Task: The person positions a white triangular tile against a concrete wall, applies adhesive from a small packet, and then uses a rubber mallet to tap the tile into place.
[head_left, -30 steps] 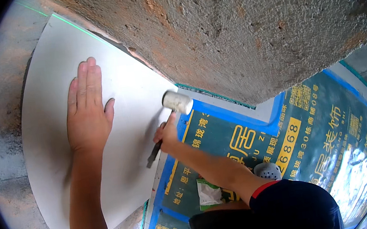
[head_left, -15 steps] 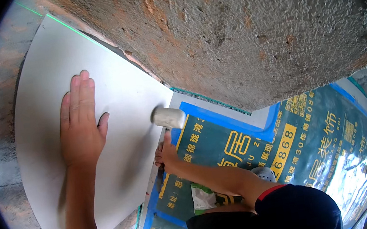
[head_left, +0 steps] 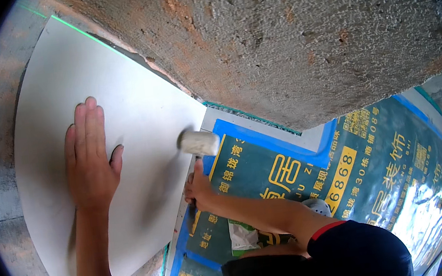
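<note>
A large white tile (head_left: 135, 110) stands against the rough wall on the left. My left hand (head_left: 90, 159) lies flat on its face, fingers together and stretched out, the thumb apart. My right hand (head_left: 198, 187) is closed round the handle of a mallet with a pale, cylindrical head (head_left: 199, 142). The mallet's head is at the tile's lower right part, close to the floor edge, and its dark end faces the tile. Whether it touches the surface I cannot tell. Most of the handle is hidden by my fingers.
Green printed protective sheeting (head_left: 314, 181) with blue tape (head_left: 271, 143) along its border covers the floor. A rough cement wall (head_left: 286, 36) juts in from above. A green laser line (head_left: 87, 34) runs along the tile's top edge. A white-and-green packet (head_left: 243, 237) lies by my knee.
My left hand has slid slightly down the tile. The mallet stays near the same spot on the tile, still in my right hand. The whole view has shifted a little.
</note>
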The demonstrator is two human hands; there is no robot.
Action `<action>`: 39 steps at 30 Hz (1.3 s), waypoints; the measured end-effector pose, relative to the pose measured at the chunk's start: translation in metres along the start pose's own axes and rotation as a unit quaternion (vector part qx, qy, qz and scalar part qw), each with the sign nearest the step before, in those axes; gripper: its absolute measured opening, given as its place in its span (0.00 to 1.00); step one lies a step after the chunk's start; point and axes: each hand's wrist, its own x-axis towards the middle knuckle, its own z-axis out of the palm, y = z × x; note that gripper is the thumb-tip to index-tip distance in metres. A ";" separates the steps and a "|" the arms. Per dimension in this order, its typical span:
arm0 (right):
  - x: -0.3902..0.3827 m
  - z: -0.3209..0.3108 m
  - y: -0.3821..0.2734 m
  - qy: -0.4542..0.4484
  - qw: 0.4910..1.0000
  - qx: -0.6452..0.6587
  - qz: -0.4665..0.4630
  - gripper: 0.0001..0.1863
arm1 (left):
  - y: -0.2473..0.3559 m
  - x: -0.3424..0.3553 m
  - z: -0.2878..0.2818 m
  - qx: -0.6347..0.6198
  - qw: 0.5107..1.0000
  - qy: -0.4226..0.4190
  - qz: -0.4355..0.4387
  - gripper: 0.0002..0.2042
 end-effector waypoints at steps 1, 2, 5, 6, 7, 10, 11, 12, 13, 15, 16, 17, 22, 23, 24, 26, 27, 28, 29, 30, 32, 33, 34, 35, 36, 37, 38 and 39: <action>-0.002 -0.002 -0.003 0.003 0.998 -0.042 0.044 0.36 | -0.001 -0.002 0.000 0.006 1.000 -0.004 -0.002 0.40; -0.007 -0.003 -0.005 0.030 0.999 -0.021 0.005 0.36 | -0.001 -0.004 0.000 0.005 1.000 -0.006 0.004 0.40; -0.016 -0.001 -0.011 0.073 0.982 0.072 -0.157 0.36 | -0.002 -0.009 0.000 0.038 0.999 -0.002 0.005 0.40; -0.019 0.003 -0.011 0.046 0.993 0.040 -0.105 0.36 | -0.002 -0.010 0.000 0.044 0.999 -0.002 0.006 0.40; -0.021 0.004 -0.013 0.013 0.997 0.000 -0.070 0.36 | -0.003 -0.010 0.001 0.060 0.998 0.001 0.006 0.40; -0.026 0.003 -0.017 -0.042 0.997 -0.057 -0.010 0.35 | -0.003 -0.012 0.002 0.056 0.998 -0.005 0.001 0.40; -0.027 0.001 -0.020 -0.020 0.997 -0.068 -0.026 0.35 | -0.004 -0.014 0.001 0.044 0.999 0.002 0.006 0.40; -0.029 -0.003 -0.025 0.003 0.996 -0.083 -0.040 0.35 | -0.005 -0.016 0.001 0.045 0.999 -0.002 0.005 0.39; -0.029 0.000 -0.020 0.041 0.995 -0.014 -0.095 0.35 | -0.005 -0.016 0.001 0.052 0.999 0.001 0.003 0.39; -0.028 0.002 -0.014 0.019 0.997 -0.024 -0.073 0.35 | -0.006 -0.018 0.001 0.053 0.999 -0.003 0.008 0.39; -0.027 0.004 -0.010 0.008 0.997 -0.032 -0.064 0.35 | -0.006 -0.019 0.001 0.062 0.998 -0.005 0.009 0.39; -0.027 0.001 -0.009 -0.055 0.998 -0.016 0.022 0.34 | -0.007 -0.020 0.002 0.056 0.998 -0.001 0.007 0.39; -0.025 0.002 -0.006 0.033 0.998 -0.006 -0.048 0.35 | -0.006 -0.025 0.004 0.070 0.998 0.011 0.002 0.39; -0.024 0.006 0.002 0.032 0.999 0.019 -0.031 0.35 | -0.006 -0.025 0.004 0.059 0.998 0.002 0.003 0.39; -0.021 0.005 0.003 0.031 0.998 0.044 -0.012 0.35 | -0.006 -0.025 0.003 0.054 0.999 -0.003 0.001 0.39; -0.017 0.001 0.010 -0.018 1.000 0.001 0.026 0.36 | -0.006 -0.024 0.002 0.046 0.999 -0.006 -0.001 0.39; -0.015 -0.004 0.011 -0.011 0.999 -0.013 0.030 0.36 | -0.006 -0.025 0.001 0.045 0.999 -0.005 0.000 0.39; -0.013 -0.008 0.013 -0.035 0.998 -0.032 0.028 0.36 | -0.006 -0.025 0.001 0.051 0.999 -0.006 -0.008 0.38; -0.012 -0.013 0.012 -0.016 0.998 -0.064 -0.012 0.36 | -0.006 -0.026 0.000 0.039 0.999 0.005 -0.005 0.38; -0.011 -0.015 0.015 -0.034 0.999 -0.033 0.004 0.36 | -0.007 -0.026 -0.001 0.032 0.999 0.009 -0.001 0.39; -0.009 -0.016 0.019 0.010 0.998 0.016 -0.062 0.36 | -0.007 -0.027 -0.001 0.026 0.999 0.019 0.000 0.38; -0.007 -0.015 0.020 -0.013 1.000 0.007 -0.011 0.36 | -0.007 -0.028 0.000 0.025 0.999 0.025 0.001 0.38; -0.007 -0.012 0.023 -0.012 1.000 0.000 0.003 0.36 | -0.007 -0.028 0.001 0.036 0.999 0.021 -0.001 0.37; -0.005 -0.010 0.024 -0.051 0.998 -0.008 0.033 0.36 | -0.007 -0.029 0.002 0.002 1.000 0.026 0.003 0.36; -0.005 -0.009 0.024 -0.002 1.000 -0.016 0.020 0.36 | -0.008 -0.028 0.003 -0.018 1.000 0.022 0.003 0.35; -0.006 -0.008 0.023 0.000 0.999 -0.030 0.023 0.36 | -0.010 -0.029 0.003 -0.025 0.999 0.023 -0.007 0.34; -0.007 -0.009 0.022 0.011 0.999 -0.046 0.007 0.35 | -0.012 -0.031 0.002 -0.031 0.999 0.041 0.013 0.34; -0.010 -0.012 0.019 0.058 0.993 -0.104 -0.018 0.34 | -0.014 -0.032 0.001 -0.027 0.997 0.065 0.023 0.34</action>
